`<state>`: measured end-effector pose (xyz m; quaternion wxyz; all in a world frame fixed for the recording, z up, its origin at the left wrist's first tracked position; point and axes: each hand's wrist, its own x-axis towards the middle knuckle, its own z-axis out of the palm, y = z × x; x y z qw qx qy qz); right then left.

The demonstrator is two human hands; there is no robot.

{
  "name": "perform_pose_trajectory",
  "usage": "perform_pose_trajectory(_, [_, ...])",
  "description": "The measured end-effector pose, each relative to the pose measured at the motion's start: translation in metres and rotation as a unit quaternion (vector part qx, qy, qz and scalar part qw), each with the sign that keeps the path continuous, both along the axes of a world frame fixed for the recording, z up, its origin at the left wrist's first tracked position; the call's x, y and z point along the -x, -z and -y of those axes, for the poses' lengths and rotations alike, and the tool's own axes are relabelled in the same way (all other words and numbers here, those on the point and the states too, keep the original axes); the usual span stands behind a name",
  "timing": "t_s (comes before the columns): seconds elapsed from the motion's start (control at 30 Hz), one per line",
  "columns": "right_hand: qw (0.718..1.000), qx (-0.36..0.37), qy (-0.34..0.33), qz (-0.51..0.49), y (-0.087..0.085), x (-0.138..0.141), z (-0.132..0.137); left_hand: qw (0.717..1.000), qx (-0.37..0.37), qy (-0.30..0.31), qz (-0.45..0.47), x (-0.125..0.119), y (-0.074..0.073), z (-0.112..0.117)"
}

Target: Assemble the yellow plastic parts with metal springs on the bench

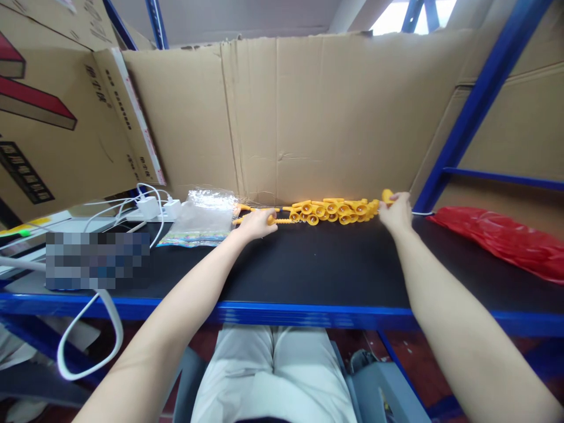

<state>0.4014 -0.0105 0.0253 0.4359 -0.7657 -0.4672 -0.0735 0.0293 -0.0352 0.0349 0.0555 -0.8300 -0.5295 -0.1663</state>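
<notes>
A row of yellow cup-ended sticks (332,210) lies stacked along the back of the black shelf, their round open cups facing me. At the left end of the row, my left hand (259,223) is closed around the twisted yellow stems. My right hand (398,212) is at the other end, its fingers closed on a yellow cup-ended piece (387,196) that rises above the row. The fingertips of both hands are partly hidden. Left of my left hand lies a clear plastic bag (200,217) with a coloured strip along its near edge.
A red plastic bag (493,238) lies at the right. White chargers (148,207) and cables crowd the left, beside a blurred-out object (97,260). A cardboard panel (335,117) stands behind, and a blue metal beam (308,314) edges the shelf front.
</notes>
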Motion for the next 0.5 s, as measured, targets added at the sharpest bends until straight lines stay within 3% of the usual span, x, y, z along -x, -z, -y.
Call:
perform_pose_trajectory(0.1, [0.992,-0.036,-0.12,0.026,-0.019,0.024,0.003,1.0,0.003,0.003,0.004,0.002,0.001,-0.002])
perform_pose_trajectory(0.27, [0.928,0.098,-0.357,0.045,-0.024,0.066,0.009,1.0,0.011,0.004,0.004,0.005,0.004,-0.006])
perform_pose_trajectory(0.4, [0.876,0.152,-0.455,0.053,-0.015,0.081,0.011,1.0,0.007,0.009,0.012,0.006,0.006,-0.008])
perform_pose_trajectory(0.5, [0.861,0.161,-0.479,0.054,-0.011,0.085,0.011,1.0,0.003,0.016,0.016,0.007,0.007,-0.01])
